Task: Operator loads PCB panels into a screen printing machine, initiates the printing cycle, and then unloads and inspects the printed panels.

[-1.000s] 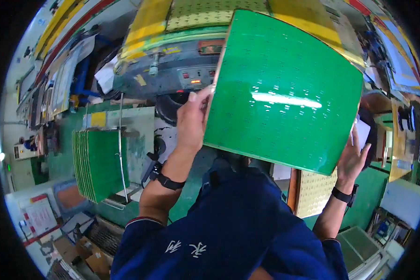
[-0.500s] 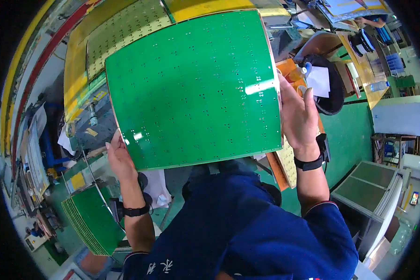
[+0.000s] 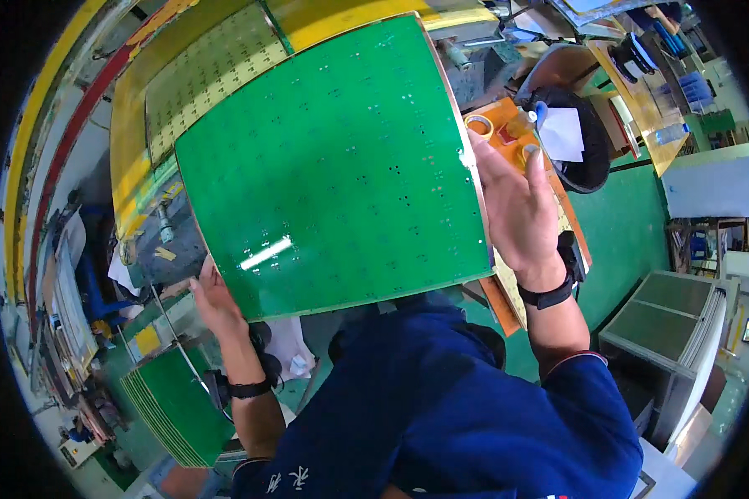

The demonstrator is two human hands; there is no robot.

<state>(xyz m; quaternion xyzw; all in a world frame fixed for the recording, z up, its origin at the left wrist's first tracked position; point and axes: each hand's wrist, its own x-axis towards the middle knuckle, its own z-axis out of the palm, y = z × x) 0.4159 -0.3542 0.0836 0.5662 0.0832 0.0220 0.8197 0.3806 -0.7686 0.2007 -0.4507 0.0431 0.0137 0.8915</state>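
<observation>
Between my hands is a large green circuit board panel [image 3: 333, 175], dotted with small holes and marks, its glossy face towards me. My left hand [image 3: 218, 306] grips it by the lower left corner, fingers partly hidden behind the edge. On the other side my right hand [image 3: 520, 212] presses against the right edge, thumb sticking up and away from the board, some fingertips out of sight behind it. The panel is tilted and held up in front of my body, above a yellow-framed work table [image 3: 133, 179] and partly covering a pale perforated plate [image 3: 212, 71] there.
Several green panels stand in a row [image 3: 179, 407] at lower left. An orange board [image 3: 499, 112] at right carries tape rolls [image 3: 478, 126] and a small bottle [image 3: 520, 125], beside a black bin [image 3: 595, 154]. Framed screens [image 3: 662, 320] stand at lower right.
The panel has shifted slightly left and tilted, its right side lower, and the light's reflection has slid across its face. Both hands keep their hold; my right hand moved a little left.
</observation>
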